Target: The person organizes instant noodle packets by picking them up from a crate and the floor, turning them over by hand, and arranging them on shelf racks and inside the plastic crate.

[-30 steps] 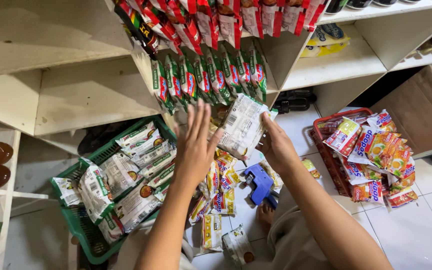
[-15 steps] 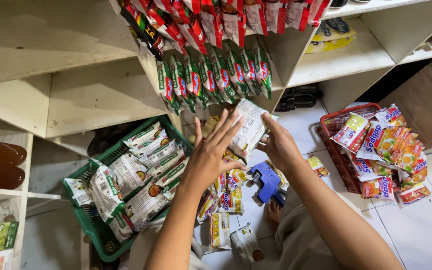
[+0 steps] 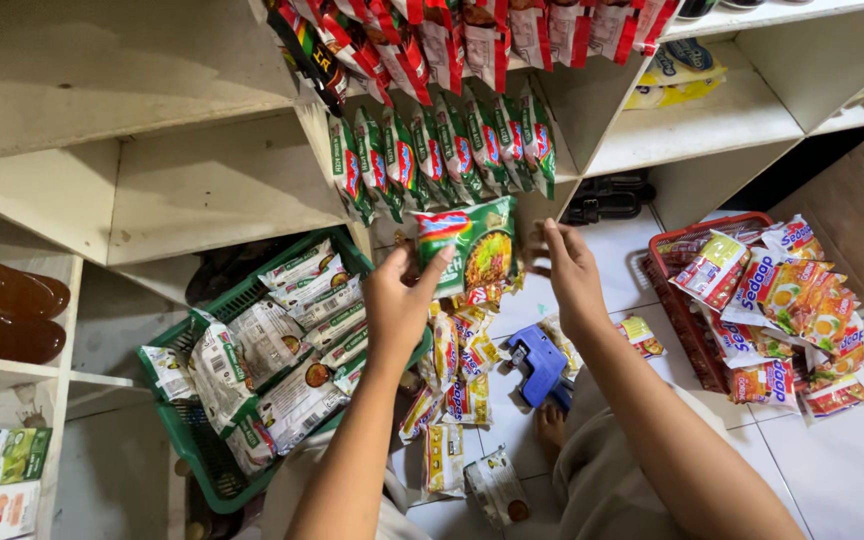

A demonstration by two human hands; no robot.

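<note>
Both the left hand [image 3: 399, 300] and the right hand [image 3: 569, 272] hold a green noodle packet [image 3: 474, 245] upright by its side edges, just under the row of green packets [image 3: 442, 150] at the shelf's front edge.

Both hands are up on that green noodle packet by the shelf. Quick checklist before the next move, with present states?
1. Packet gripped: green noodle packet held by left hand and right hand at its two sides: ok.
2. Packet face visible, not covered: ok.
3. Hanging green packets on the shelf edge apart from the held one: ok.
4. Green basket within reach, full of pale packets: ok.
5. Blue tool lying free on the floor: ok.
6. Packet seal intact: cannot tell.
</note>
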